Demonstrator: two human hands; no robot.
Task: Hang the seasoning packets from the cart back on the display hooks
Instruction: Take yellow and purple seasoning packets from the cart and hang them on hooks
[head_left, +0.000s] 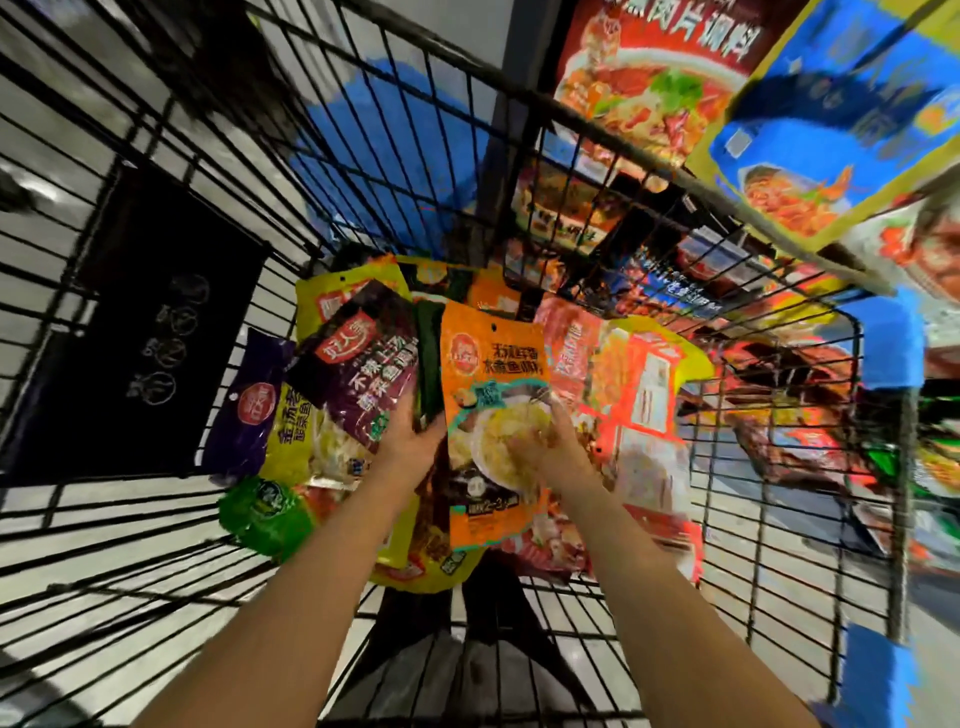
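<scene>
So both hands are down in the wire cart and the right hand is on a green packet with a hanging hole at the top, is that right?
Not quite: the colour is wrong. In the head view the right hand is on an orange packet, not a green one. The rest holds: both hands, the left hand too, are down in the wire cart, and that packet has a hanging hole at the top.

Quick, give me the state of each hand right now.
Left hand: grips the dark purple packet at its lower edge.
Right hand: blurred, fingers lie on the orange packet; whether it grips cannot be told.
</scene>
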